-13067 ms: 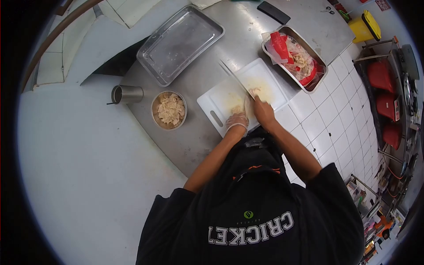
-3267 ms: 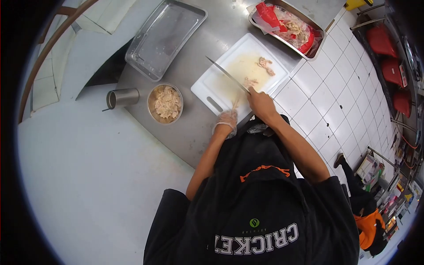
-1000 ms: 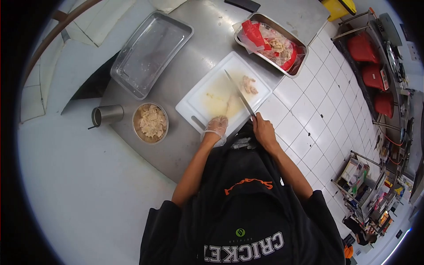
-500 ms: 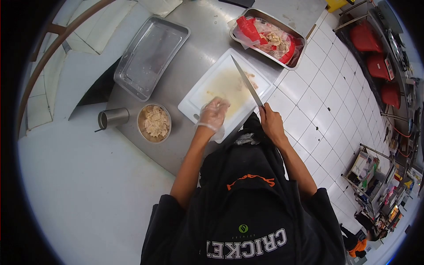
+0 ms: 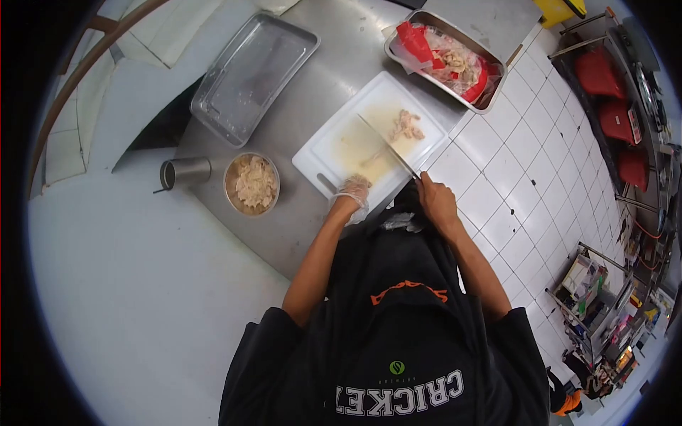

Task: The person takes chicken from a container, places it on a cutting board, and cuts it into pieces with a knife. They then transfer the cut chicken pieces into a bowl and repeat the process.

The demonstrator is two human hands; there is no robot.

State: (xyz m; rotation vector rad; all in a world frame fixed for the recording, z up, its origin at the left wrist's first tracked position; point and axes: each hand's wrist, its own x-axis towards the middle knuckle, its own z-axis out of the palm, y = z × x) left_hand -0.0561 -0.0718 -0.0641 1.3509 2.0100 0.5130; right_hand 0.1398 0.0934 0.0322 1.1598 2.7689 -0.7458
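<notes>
Right hand, bare, is closed around the handle of a long knife just right of centre frame, blade angled up-left across the white cutting board with a pale meat strip lying against it. Left hand, in a clear glove, sits at the board's lower edge just below that strip, fingers curled, but I can't tell whether it grips anything. A second meat piece lies on the board's upper right; a metal bowl of cut pieces and a steel cup sit left of the board, an empty steel tray is upper left, and a tray with bagged meat is at top right, all on the steel table.
</notes>
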